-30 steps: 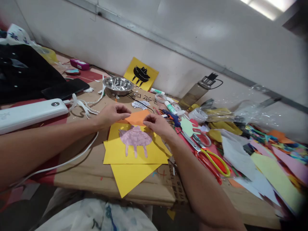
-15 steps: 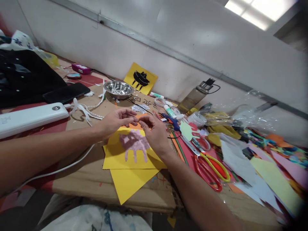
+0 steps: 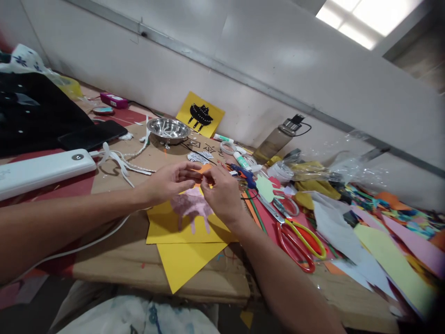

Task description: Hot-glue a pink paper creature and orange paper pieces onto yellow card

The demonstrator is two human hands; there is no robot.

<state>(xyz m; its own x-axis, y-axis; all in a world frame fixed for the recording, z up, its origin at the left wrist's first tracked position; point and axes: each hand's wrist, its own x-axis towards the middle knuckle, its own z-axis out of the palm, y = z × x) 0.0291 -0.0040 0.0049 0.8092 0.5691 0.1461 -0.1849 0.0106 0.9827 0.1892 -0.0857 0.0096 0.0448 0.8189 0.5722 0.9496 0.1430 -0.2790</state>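
My left hand [image 3: 169,182] hovers above yellow card, its fingers stretched out and its thumb apart from them, with nothing visible in it. Close to its fingertips, my right hand [image 3: 222,191] has thumb and forefinger pinched together; whatever they hold is too small to make out. Under both hands lies a yellow card [image 3: 162,229] bearing a pale purple handprint-like cutout [image 3: 191,211], partly hidden by the hands. A second yellow sheet [image 3: 181,264] sticks out below it. A bit of orange paper shows behind the fingers.
A steel bowl [image 3: 168,131] stands behind my hands, near an upright yellow card with a black cutout [image 3: 200,116]. To the right are a blue glue gun [image 3: 247,175], large scissors [image 3: 295,241], a bottle [image 3: 278,139] and paper scraps. A white power bank [image 3: 45,171] with cables lies left.
My left thumb and fingers have spread apart, while my right hand stays pinched close by. The whole view has shifted slightly.
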